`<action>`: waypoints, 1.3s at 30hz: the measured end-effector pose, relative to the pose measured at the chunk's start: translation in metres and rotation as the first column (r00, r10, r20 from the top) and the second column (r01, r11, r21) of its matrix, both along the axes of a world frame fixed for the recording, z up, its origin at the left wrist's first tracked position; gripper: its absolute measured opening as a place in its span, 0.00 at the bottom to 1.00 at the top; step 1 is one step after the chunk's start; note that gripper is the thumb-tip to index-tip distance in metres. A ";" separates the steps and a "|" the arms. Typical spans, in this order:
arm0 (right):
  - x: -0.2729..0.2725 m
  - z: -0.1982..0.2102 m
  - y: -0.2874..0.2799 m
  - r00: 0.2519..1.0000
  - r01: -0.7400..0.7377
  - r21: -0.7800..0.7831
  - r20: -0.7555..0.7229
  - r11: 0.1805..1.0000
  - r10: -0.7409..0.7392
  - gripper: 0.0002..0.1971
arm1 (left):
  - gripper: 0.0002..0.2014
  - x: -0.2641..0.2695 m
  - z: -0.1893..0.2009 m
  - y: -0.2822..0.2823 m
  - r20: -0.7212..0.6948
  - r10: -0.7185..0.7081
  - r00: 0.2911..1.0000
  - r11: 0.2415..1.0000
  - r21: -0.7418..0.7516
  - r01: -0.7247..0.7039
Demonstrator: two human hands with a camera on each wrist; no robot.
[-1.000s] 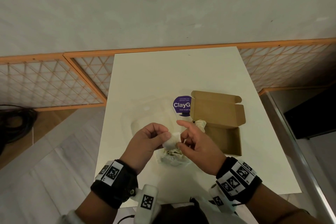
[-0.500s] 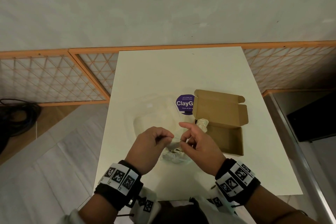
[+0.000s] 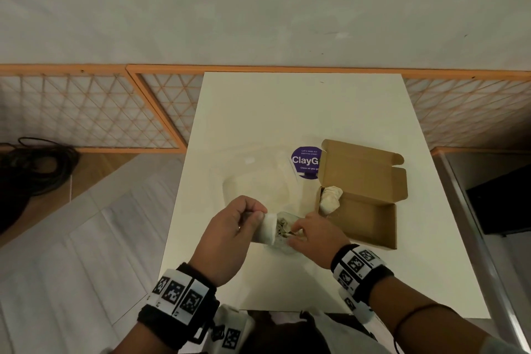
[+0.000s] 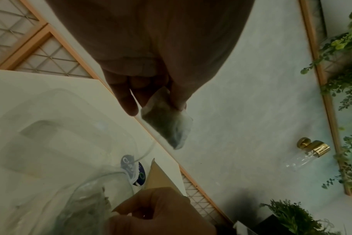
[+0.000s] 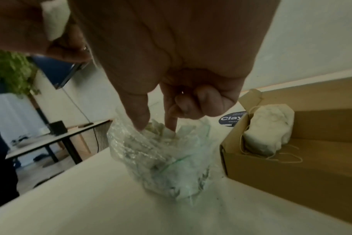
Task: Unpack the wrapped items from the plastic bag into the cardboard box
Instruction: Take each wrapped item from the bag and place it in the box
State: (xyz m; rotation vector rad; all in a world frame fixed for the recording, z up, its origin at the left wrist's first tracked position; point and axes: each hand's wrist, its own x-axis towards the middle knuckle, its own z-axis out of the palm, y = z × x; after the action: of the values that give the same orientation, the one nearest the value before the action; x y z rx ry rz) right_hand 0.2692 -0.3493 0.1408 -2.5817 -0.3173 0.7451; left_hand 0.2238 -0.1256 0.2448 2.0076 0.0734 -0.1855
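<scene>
A clear plastic bag (image 3: 283, 234) of white wrapped items lies on the white table (image 3: 287, 112) near its front edge. My left hand (image 3: 260, 217) pinches one small white wrapped item (image 3: 267, 230) just left of the bag; the left wrist view shows that item (image 4: 167, 122) hanging from the thumb and fingers. My right hand (image 5: 157, 127) has thumb and forefinger down in the bag's (image 5: 163, 159) mouth, pinching a wrapped item inside. The open cardboard box (image 3: 370, 218) sits to the right with one wrapped item (image 3: 330, 198) and its string in the near-left corner.
A clear plastic lid or tray (image 3: 255, 181) lies on the table behind the hands. Beside the box flap is a purple round sticker (image 3: 304, 162). An orange-framed lattice screen (image 3: 86, 112) and a grey wall stand behind the table. The floor drops away on the left.
A thin string was stretched between both hands. My right hand has let it go and dropped into the bag. My left hand still holds the white item.
</scene>
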 end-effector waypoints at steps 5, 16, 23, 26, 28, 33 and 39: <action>0.003 0.001 0.007 0.999 -0.038 -0.095 0.032 0.995 0.041 0.12 | 0.10 -0.008 -0.004 0.007 -0.036 0.009 0.999 1.000 -0.008 -0.009; 0.003 0.088 -0.026 0.987 0.143 0.349 0.022 0.926 -0.161 0.10 | 0.09 0.006 -0.006 -0.001 -0.129 -0.057 0.990 0.995 -0.092 0.045; -0.002 0.104 -0.038 0.979 0.169 0.530 0.008 0.831 -0.205 0.12 | 0.10 0.024 0.010 -0.017 -0.041 -0.176 0.983 0.980 -0.098 0.172; -0.004 0.109 -0.042 0.976 0.180 0.555 0.001 0.812 -0.217 0.07 | 0.09 0.031 0.018 -0.027 -0.038 -0.279 0.960 0.956 -0.108 0.274; -0.004 0.115 -0.044 0.978 0.172 0.569 0.002 0.804 -0.210 0.04 | 0.09 0.036 0.023 -0.035 -0.042 -0.336 0.941 0.936 -0.129 0.329; -0.004 0.123 -0.050 0.953 0.262 0.639 -0.052 0.724 -0.299 0.09 | 0.10 0.041 0.030 -0.048 -0.020 -0.367 0.930 0.922 -0.139 0.361; -0.008 0.131 -0.057 0.868 0.373 0.658 0.000 0.654 -0.496 0.05 | 0.09 0.043 0.028 -0.045 0.021 -0.302 0.953 0.940 -0.157 0.302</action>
State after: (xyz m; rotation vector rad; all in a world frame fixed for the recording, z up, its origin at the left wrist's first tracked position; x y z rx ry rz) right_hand 0.2616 -0.4065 0.2716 -1.9309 0.0214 0.1607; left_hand 0.2666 -0.1707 0.2729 1.8505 -0.2433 -0.3785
